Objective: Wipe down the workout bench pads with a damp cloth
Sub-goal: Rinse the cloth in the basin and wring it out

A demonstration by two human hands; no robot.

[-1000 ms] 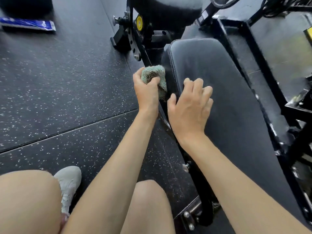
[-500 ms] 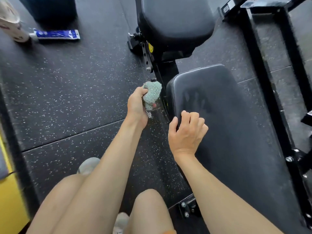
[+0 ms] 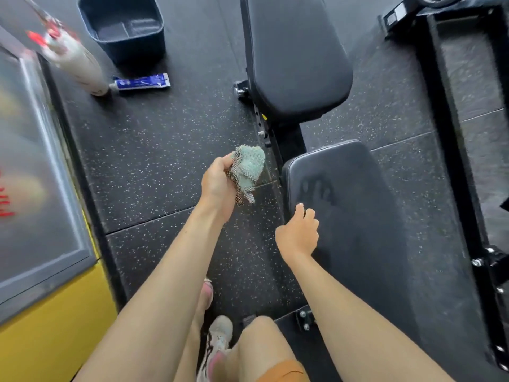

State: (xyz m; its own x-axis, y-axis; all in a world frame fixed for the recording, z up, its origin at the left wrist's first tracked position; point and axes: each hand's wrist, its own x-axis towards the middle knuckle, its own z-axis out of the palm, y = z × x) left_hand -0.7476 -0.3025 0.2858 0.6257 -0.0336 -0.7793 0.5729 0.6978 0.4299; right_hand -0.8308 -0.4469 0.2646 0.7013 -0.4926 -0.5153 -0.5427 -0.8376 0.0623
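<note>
While left hand [image 3: 219, 188] grips crumpled green mesh cloth [image 3: 248, 169] above speckled rubber floor [image 3: 151, 161], long black vinyl bench pad [image 3: 358, 216] lies just rightward, long axis running away from person. Right hand [image 3: 298, 234] loosely curled, empty, at pad's left edge.

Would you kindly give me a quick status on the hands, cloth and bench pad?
Left hand grips green cloth, off the pads. Right hand loosely curled, empty, over near pad left edge. Handprint on it; nothing blocking.

Two pads [image 3: 294, 51] [image 3: 358, 216]; one cloth [image 3: 248, 169]; two hands [image 3: 217, 186] [image 3: 298, 235]; one tube [image 3: 141, 81]
</note>
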